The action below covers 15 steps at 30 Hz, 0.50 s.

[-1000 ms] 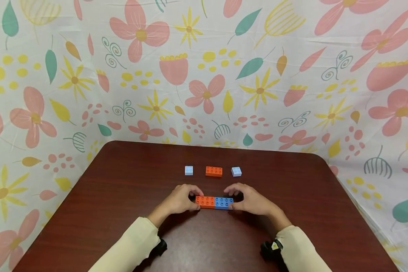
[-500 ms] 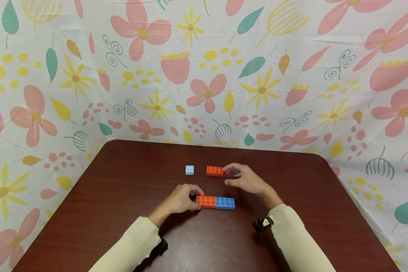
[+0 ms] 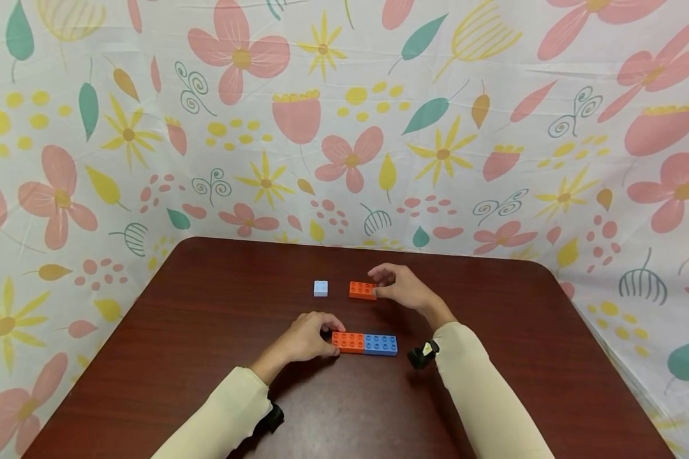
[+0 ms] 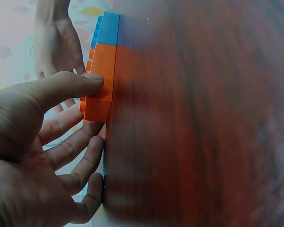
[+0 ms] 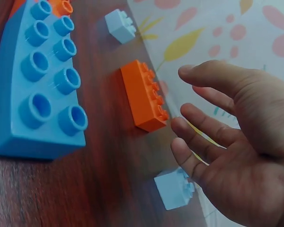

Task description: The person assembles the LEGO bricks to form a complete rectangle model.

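Note:
An orange building brick (image 3: 348, 342) and a blue building brick (image 3: 381, 345) lie end to end on the table, studs up. My left hand (image 3: 307, 336) pinches the orange one at its left end, thumb (image 4: 92, 82) along its near side. Farther back lies a second orange brick (image 3: 362, 290). Over its right end hovers my right hand (image 3: 404, 288), fingers loosely bent and holding nothing. Beneath that hand, a small light blue brick (image 5: 174, 189) shows in the right wrist view but is hidden in the head view.
Another small light blue brick (image 3: 320, 289) sits to the left of the rear orange brick. The dark wooden table (image 3: 207, 306) ends at the back against a flower-patterned cloth (image 3: 344, 127).
My right hand has let go of the blue brick's right end and moved back, then left, to the rear orange brick. The left hand has kept its hold.

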### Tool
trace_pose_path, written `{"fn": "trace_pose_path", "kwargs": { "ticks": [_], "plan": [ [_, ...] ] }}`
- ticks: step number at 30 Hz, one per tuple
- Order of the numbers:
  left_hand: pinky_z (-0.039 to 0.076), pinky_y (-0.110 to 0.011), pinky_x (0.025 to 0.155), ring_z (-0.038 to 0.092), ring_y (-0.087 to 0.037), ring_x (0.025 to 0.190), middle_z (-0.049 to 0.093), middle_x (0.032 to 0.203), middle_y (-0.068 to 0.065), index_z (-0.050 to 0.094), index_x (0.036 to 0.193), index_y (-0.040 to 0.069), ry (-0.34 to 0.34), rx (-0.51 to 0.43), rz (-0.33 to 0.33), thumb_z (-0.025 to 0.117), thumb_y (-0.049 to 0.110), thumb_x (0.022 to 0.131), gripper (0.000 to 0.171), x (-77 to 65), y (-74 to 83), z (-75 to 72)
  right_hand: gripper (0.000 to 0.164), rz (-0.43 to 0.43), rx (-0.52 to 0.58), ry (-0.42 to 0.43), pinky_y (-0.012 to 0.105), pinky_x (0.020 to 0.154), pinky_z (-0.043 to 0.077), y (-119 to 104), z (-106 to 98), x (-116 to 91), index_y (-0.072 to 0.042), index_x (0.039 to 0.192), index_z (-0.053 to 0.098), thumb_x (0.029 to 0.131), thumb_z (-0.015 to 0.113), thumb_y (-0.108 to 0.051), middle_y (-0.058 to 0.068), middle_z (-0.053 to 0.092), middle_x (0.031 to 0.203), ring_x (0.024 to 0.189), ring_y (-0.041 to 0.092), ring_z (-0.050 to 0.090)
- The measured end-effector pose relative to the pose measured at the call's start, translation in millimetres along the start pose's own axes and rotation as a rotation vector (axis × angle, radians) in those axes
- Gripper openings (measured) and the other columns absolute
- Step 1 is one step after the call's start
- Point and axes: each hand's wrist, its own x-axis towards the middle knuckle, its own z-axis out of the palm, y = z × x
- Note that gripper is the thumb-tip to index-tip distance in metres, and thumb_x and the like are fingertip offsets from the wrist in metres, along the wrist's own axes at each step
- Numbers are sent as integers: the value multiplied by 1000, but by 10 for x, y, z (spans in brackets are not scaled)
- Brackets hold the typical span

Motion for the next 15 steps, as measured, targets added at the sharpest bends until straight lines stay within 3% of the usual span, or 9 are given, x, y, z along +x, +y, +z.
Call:
{"fn": "trace_pose_path", "kwargs": {
  "ticks": [4, 15],
  "plan": [
    [51, -46, 91, 62, -22, 105, 73, 108, -2, 77, 106, 20, 1, 1, 6, 89, 14, 74, 34, 4, -1, 2, 42, 10, -21, -11, 36, 87, 53, 23, 33, 49, -2, 134, 62, 94, 72, -10, 21, 65, 124, 104, 26, 62],
    [51, -47, 92, 62, -22, 106, 73, 110, -3, 77, 106, 20, 0, 4, 9, 89, 14, 74, 35, 13, -27, 12, 39, 84, -143, 2, 46, 98, 53, 54, 61, 149, -8, 130, 66, 92, 76, -11, 14, 66, 123, 109, 27, 62]
  ]
}}
